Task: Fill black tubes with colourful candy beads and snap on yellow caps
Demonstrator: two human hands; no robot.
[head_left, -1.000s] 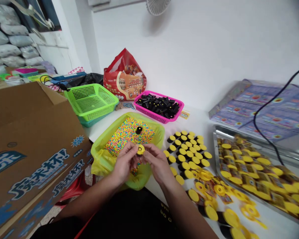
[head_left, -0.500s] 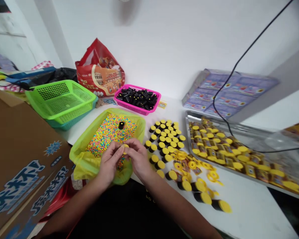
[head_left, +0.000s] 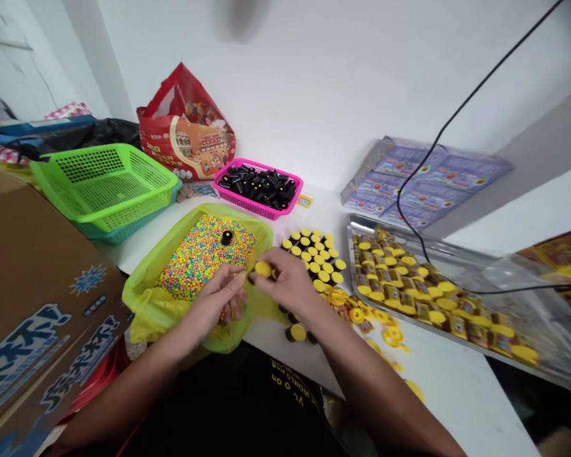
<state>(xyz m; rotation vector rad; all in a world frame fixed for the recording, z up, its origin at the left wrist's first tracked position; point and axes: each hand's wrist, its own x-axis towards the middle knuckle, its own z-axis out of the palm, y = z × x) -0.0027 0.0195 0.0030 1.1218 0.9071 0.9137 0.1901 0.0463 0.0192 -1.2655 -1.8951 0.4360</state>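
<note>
My right hand (head_left: pixel 288 279) grips a small black tub with a yellow lid (head_left: pixel 262 269) at the right rim of a lime-yellow basin (head_left: pixel 140 285). My left hand (head_left: pixel 219 299) hovers over the front of that basin, fingers loosely curled and apart, with nothing clearly seen in them. Multicoloured candy beads (head_left: pixel 190 260) fill the basin, and a lone black tub (head_left: pixel 227 238) sits on them. Beyond my right hand, several upright black tubs with yellow lids (head_left: pixel 324 257) are grouped on the white table (head_left: pixel 457 387). My right forearm hides some of them.
A pink basket (head_left: pixel 257 206) of black tubs stands behind. Green baskets (head_left: pixel 114 190) and a red bag (head_left: pixel 190 139) are back left; a cardboard box (head_left: pixel 42 304) is near left. Yellow ring pieces (head_left: pixel 393 336) lie beside a metal tray (head_left: pixel 354 254) of packed tubs. A black cable (head_left: pixel 400 197) crosses the right.
My hands have come apart from their pinch over the basin. The right hand has moved right with the yellow-lidded tub; the left stays over the basin, its fingers loosened. The view has shifted slightly.
</note>
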